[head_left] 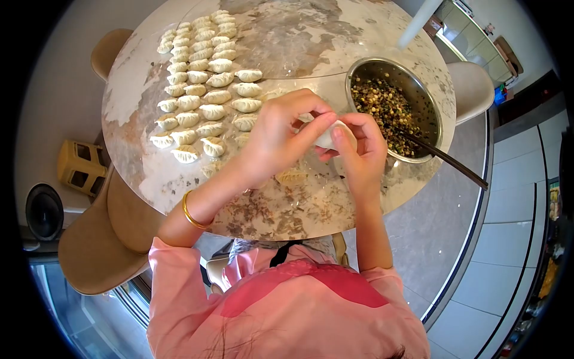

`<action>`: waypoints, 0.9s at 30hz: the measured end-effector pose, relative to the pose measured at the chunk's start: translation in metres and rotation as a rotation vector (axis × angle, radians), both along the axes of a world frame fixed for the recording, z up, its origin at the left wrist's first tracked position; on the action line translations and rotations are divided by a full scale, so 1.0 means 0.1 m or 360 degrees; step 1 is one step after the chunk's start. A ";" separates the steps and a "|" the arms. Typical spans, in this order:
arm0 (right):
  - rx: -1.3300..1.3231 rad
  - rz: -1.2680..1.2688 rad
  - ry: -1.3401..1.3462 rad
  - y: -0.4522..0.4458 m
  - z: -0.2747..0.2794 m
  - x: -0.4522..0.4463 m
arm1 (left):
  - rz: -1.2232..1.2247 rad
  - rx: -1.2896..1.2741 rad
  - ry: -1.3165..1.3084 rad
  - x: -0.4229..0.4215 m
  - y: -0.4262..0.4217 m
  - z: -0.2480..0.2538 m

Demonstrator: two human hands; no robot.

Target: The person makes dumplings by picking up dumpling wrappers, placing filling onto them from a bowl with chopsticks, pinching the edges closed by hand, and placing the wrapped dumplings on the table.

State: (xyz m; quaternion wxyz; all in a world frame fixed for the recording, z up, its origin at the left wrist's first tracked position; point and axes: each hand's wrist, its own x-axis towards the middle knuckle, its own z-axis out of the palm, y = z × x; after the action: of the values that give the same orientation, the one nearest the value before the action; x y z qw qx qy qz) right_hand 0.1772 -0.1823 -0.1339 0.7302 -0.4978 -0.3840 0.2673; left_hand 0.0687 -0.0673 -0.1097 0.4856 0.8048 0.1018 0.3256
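Observation:
A pale dumpling is pinched between my two hands above the near part of the round table. My left hand, with a gold bangle on its wrist, closes its thumb and fingers on the dumpling's upper edge. From the other side, my right hand cradles the dumpling, thumb pressed on its front. Part of the dumpling is hidden by the fingers. Several rows of pleated dumplings lie to the left. Just right of my hands stands a metal bowl of chopped filling.
A dark utensil handle sticks out over the bowl's near right rim. The marbled table has a curved edge close to my body. Tan chairs stand at the left, and a pale chair at the right.

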 end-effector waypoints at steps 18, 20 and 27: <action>0.0187 -0.0225 -0.0143 0.12 -0.08 0.01 | 0.0161 -0.0385 -0.0147 -0.17 0.01 -0.26; 0.0176 -0.0224 -0.0136 0.14 -0.08 -0.01 | 0.0171 -0.0420 -0.0162 -0.18 0.02 -0.27; 0.0143 -0.0135 -0.0142 0.19 -0.09 0.00 | 0.0133 -0.0654 -0.0204 -0.21 0.07 -0.34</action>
State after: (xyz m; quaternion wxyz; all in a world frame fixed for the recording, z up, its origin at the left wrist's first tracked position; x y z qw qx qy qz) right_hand 0.1771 -0.1635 -0.1429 0.7447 -0.4917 -0.4064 0.1962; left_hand 0.0473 -0.0607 -0.1433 0.6310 0.6617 0.1683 0.3683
